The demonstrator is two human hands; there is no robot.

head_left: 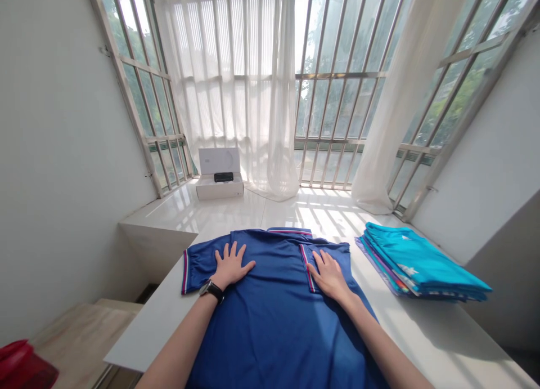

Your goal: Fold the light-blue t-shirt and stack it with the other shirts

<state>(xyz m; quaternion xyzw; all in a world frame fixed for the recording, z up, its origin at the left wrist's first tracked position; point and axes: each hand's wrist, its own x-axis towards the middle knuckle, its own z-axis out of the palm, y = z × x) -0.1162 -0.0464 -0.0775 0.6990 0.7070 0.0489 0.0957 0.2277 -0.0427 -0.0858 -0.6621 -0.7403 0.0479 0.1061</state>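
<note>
A dark blue short-sleeved shirt [274, 316] lies spread on the white table, its lower part running out of view toward me. Its left sleeve [200, 265], trimmed in white and red, stretches out to the side. The right sleeve [309, 268] is folded inward over the body. My left hand [231, 263], with a black-strapped watch [212, 290] at the wrist, rests flat with fingers spread near the left shoulder. On the folded right sleeve lies my right hand [329, 273], flat, its fingers stretched out.
A stack of folded clothes [422, 262], turquoise on top, sits on the right of the table [139, 327]. At the back stands an open white box [220, 189] with a black object [223, 177]. White curtains [270, 96] hang before barred windows. Something red [25, 366] shows lower left.
</note>
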